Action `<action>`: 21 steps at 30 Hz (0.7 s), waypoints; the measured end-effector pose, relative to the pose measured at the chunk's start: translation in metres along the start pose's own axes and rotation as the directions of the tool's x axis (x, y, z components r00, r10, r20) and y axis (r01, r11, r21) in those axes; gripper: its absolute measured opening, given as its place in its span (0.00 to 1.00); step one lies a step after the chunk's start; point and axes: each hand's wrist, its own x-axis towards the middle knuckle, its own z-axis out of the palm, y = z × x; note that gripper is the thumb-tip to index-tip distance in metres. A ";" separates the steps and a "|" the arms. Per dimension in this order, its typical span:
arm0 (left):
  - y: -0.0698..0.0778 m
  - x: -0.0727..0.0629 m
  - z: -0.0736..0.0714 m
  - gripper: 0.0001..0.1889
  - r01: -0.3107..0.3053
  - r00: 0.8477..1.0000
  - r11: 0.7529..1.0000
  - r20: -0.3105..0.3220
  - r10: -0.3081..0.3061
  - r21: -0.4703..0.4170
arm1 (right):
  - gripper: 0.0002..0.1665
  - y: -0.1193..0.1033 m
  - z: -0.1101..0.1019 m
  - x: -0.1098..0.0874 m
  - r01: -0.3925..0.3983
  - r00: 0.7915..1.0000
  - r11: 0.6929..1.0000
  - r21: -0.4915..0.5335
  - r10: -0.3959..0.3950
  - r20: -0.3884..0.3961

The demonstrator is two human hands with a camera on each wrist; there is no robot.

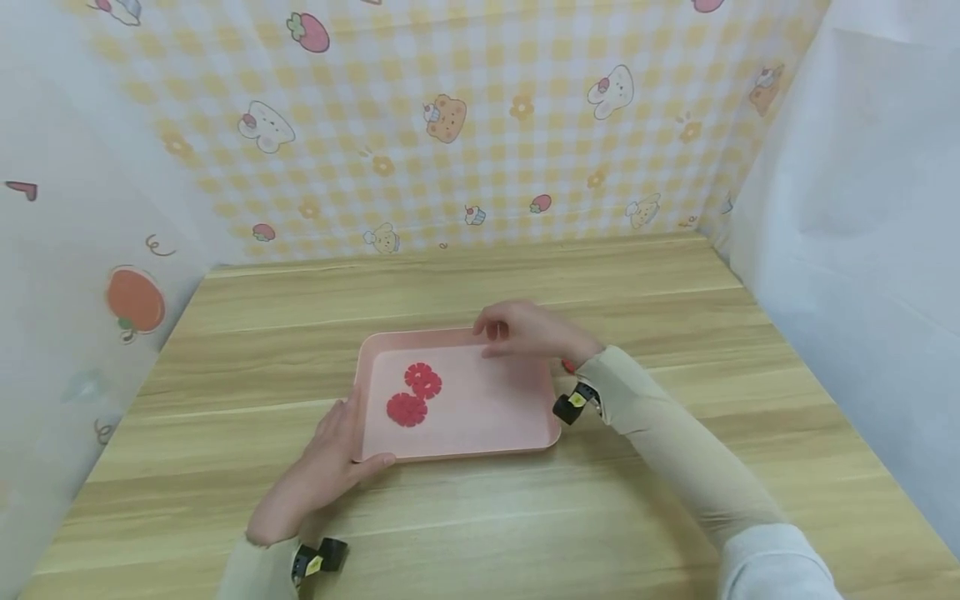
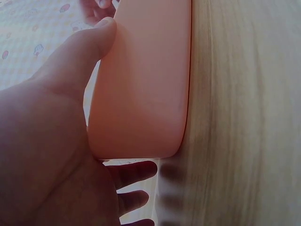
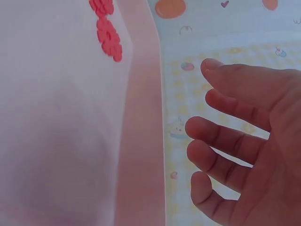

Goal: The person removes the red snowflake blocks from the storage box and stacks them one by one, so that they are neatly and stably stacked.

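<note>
A shallow pink tray (image 1: 487, 408) lies on the wooden table, with several red notched plastic discs (image 1: 406, 410) in its left half. At the tray's near left corner is my left hand (image 1: 322, 471), its fingers stretched along the left side and the thumb against the front wall. The left wrist view shows that thumb at the tray's rim (image 2: 141, 84). My right hand (image 1: 525, 329) hovers over the far right part of the tray. In the right wrist view its fingers (image 3: 221, 134) bend loosely, apart from the thumb, with nothing between them.
A small red piece (image 1: 567, 366) shows beside the tray's right side, partly hidden by the right wrist. The wooden table (image 1: 480, 525) extends around the tray. A yellow checked cloth (image 1: 525, 158) hangs behind, and pale sheets (image 1: 862, 208) stand at both sides.
</note>
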 end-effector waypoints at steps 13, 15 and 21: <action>-0.001 0.000 0.000 0.59 -0.016 1.000 1.000 0.005 0.016 -0.012 | 0.16 -0.017 0.034 0.029 -0.079 0.991 0.994 0.072 0.071 0.112; -0.001 0.000 -0.001 0.59 -0.022 1.000 1.000 -0.001 0.022 -0.008 | 0.15 -0.018 0.038 0.031 -0.101 0.986 0.989 0.112 0.085 0.142; -0.003 0.000 -0.001 0.59 -0.012 1.000 1.000 -0.001 0.012 -0.011 | 0.16 -0.022 0.047 0.039 -0.108 0.981 0.980 0.165 0.079 0.177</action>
